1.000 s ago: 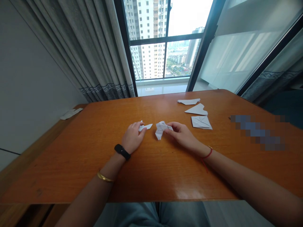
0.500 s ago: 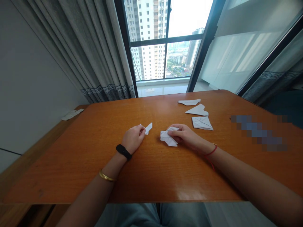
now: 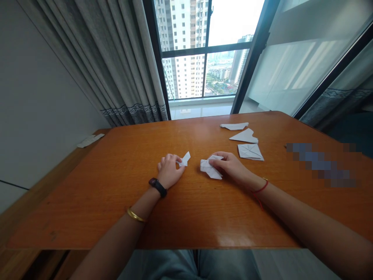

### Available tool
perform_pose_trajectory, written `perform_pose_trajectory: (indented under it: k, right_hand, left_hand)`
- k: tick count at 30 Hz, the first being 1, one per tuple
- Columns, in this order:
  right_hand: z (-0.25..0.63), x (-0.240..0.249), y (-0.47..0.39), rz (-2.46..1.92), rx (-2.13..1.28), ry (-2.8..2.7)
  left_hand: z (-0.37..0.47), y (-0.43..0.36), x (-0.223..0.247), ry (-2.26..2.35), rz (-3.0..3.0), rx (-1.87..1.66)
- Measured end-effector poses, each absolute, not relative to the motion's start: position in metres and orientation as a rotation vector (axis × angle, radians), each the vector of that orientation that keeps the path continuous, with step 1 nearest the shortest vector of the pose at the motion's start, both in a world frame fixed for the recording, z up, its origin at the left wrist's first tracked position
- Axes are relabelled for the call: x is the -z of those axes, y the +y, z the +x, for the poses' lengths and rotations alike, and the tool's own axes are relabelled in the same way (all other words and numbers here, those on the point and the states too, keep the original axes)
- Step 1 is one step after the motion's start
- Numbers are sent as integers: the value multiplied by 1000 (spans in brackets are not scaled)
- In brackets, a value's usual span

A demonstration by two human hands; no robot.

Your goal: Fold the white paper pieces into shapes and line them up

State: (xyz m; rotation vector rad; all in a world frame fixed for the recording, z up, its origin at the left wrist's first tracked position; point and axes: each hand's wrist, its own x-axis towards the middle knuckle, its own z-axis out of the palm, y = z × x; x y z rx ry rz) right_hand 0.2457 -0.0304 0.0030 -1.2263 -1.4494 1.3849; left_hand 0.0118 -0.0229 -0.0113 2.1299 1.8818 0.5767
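Note:
My left hand (image 3: pixel 170 170) rests low over the table. Its thumb and index finger close on the near end of a small white folded paper piece (image 3: pixel 186 158), which is partly hidden by the fingertips; the other fingers are loosely bent. A short gap to the right, my right hand (image 3: pixel 229 164) pinches a bulkier white paper origami piece (image 3: pixel 210 169) with several layers and pointed flaps. The thumb lies on top of it, the other fingers behind. I cannot tell what figure either fold forms.
Beyond my right hand lie a folded paper square (image 3: pixel 250 152), a pointed paper fold (image 3: pixel 245 136) and a narrow paper strip (image 3: pixel 234 126) on the wooden table (image 3: pixel 116 163). More paper (image 3: pixel 91 140) sits at the far left. A blurred-out object (image 3: pixel 320 163) is on the right.
My left hand has shifted slightly right, and its fingers have spread a little around the small paper piece. My right hand keeps hold of the origami piece, almost unmoved.

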Motion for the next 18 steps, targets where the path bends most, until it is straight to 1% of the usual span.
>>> perform_pose_trajectory:
  k: [3,6,8,9,11,14,16,18]
  right_hand:
    - [244,-1,-30,-1175,-1451,-1306]
    - [242,-2,-31,-1124,-1542,-1259]
    - [242,-3,-31,-1133,-1524,-1292]
    - [242,-3,-31,-1145,-1498,-1315]
    - [242,-4,-29,-1172,-1440,-1352]
    - [243,-2,-27,-1204,-1363,-1378]
    - [243,0,-26,-1229,-1340,-1393]
    - [244,2,-25,-1261,-1320,-1422]
  left_hand:
    - [13,-25,11,1810,2254,-614]
    - [13,-28,7,1618,2372,-514]
    - [13,-31,3,1555,2405,-484]
    - [13,-32,1,1601,2396,-490]
    - [14,-35,-2,1839,2329,-489]
    - [15,-37,-3,2137,2208,-374]
    - [16,-37,-3,2098,2167,-303]
    - [17,-37,-4,1912,2137,-280]
